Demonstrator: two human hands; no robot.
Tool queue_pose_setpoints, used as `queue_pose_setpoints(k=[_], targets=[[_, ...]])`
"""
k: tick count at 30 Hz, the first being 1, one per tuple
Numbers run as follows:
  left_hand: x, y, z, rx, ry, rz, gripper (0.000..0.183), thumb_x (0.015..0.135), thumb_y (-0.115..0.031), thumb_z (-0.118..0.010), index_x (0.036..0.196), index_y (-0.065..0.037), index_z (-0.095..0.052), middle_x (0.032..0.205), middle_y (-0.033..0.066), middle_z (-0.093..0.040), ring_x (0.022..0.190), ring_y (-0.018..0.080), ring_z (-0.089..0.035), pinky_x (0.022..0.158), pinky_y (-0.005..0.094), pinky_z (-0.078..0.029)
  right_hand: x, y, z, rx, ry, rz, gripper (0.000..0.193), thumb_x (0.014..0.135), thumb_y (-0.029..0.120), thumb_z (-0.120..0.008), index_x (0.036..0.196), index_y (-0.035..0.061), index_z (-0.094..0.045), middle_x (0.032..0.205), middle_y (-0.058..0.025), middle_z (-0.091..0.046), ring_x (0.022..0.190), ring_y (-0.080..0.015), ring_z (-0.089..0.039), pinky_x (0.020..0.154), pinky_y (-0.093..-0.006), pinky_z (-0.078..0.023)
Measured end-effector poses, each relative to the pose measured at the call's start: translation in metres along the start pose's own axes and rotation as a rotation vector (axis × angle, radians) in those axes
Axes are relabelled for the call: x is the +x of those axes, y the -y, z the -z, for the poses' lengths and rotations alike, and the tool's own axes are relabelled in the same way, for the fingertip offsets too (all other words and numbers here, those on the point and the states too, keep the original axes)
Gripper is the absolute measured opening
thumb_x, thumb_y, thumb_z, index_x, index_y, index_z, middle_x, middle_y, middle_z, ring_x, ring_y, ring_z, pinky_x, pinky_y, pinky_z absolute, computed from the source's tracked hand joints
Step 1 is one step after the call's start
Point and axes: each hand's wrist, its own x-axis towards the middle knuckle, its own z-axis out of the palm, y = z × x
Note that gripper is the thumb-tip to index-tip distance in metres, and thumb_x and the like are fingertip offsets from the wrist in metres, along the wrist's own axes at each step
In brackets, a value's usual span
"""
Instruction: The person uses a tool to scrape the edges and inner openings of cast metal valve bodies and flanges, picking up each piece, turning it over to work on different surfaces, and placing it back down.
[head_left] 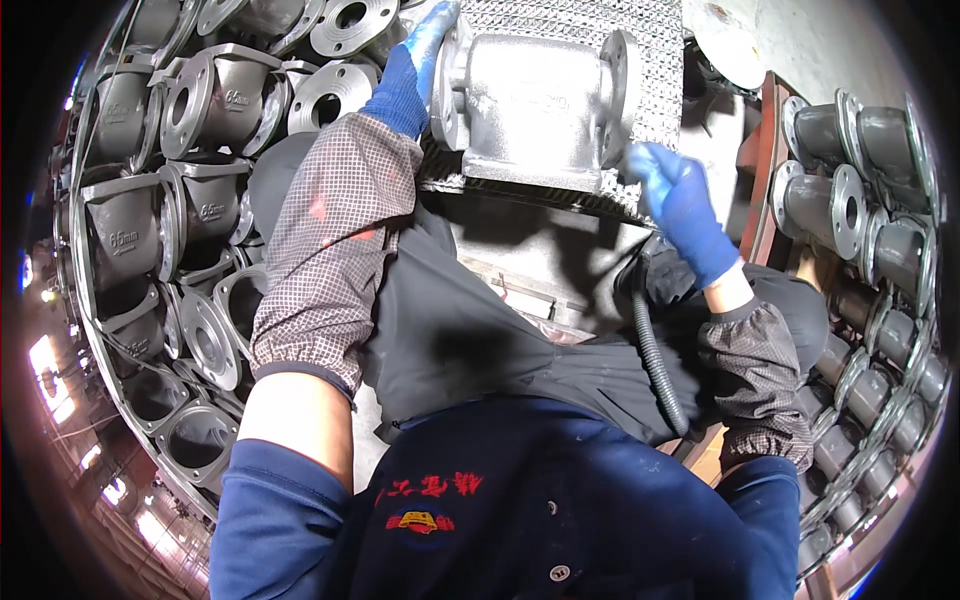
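A silver-grey cast valve body (535, 105) with a round flange at each end lies on a perforated metal bench top (655, 60) in front of me. My left hand (415, 75), in a blue glove, grips the valve body's left flange; its fingertips are partly out of sight at the upper edge. Close to the right flange is my right hand (682, 205), also blue-gloved, its fingers curled and blurred by motion. Whatever it holds, if anything, does not show clearly.
Several grey valve bodies (225, 100) are stacked on my left. Flanged castings (820, 210) fill a rack on the right, behind a reddish-brown upright (768, 160). A corrugated hose (650, 350) hangs over my right leg. A white round thing (730, 55) stands beyond the bench.
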Motion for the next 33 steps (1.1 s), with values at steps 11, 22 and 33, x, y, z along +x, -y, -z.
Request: queue_pose_setpoints(k=[11, 22, 33], targets=[[-0.01, -0.011, -0.018, 0.1, 0.007, 0.093, 0.043, 0.091, -0.037, -0.05, 0.119, -0.005, -0.049, 0.106, 0.0137, -0.06, 0.088, 0.0215, -0.064, 0.075, 0.0333, -0.057, 0.013, 0.029, 0.015, 0.021, -0.037, -0.197, 0.02, 0.087, 0.023, -0.055, 0.083, 0.0051, -0.062, 0.07, -0.0211, -0.057, 0.064, -0.0394, -0.057, 0.058, -0.0417, -0.047], [0.006, 0.001, 0.012, 0.033, 0.027, 0.042, 0.04, 0.092, -0.038, -0.049, 0.115, -0.006, -0.052, 0.101, 0.011, -0.061, 0.088, 0.0169, -0.062, 0.076, 0.0299, -0.053, 0.002, 0.013, 0.002, -0.12, -0.016, -0.051, 0.02, 0.089, 0.024, -0.055, 0.088, 0.0063, -0.064, 0.062, -0.0103, -0.057, 0.055, -0.0179, -0.055, 0.056, -0.0301, -0.045], [-0.025, 0.002, -0.006, 0.209, -0.096, -0.03, 0.055, 0.092, -0.044, -0.046, 0.132, -0.006, -0.04, 0.119, 0.0114, -0.053, 0.108, 0.018, -0.054, 0.092, 0.0311, -0.046, 0.017, 0.03, 0.008, 0.42, -0.225, -0.304, 0.036, 0.095, 0.032, -0.042, 0.109, 0.004, -0.06, 0.091, -0.0058, -0.066, 0.059, -0.0052, -0.056, 0.049, -0.0162, -0.037]])
